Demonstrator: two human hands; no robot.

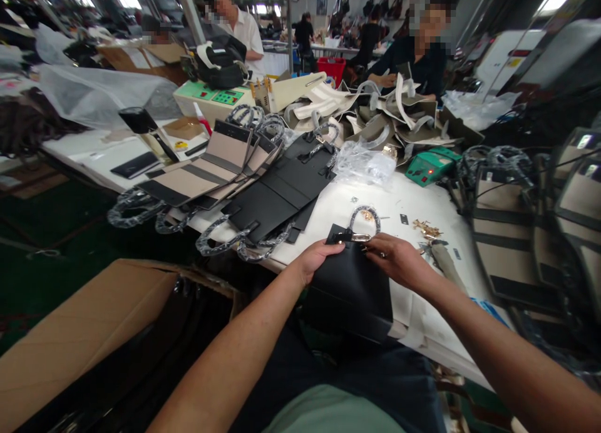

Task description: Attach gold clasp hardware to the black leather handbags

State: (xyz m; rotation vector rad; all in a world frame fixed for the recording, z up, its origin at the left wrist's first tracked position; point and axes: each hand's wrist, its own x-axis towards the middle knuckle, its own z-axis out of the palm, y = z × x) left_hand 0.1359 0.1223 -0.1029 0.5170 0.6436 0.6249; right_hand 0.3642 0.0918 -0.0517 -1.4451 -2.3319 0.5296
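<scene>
A black handbag panel hangs over the table's front edge, its top end between my two hands. My left hand is closed on its upper left edge, thumb lying on top. At the upper right, my right hand pinches the panel's edge beside a shiny metal fitting. A plastic-wrapped loop handle stands up behind the fitting. The undersides of the fingers are hidden, so I cannot see whether the right hand also holds a small part.
Black panels and beige-lined panels lie to the left. More beige-lined panels are at right. A green box with a red light stands behind brass-coloured bits. A cardboard box is at lower left. A co-worker sits opposite.
</scene>
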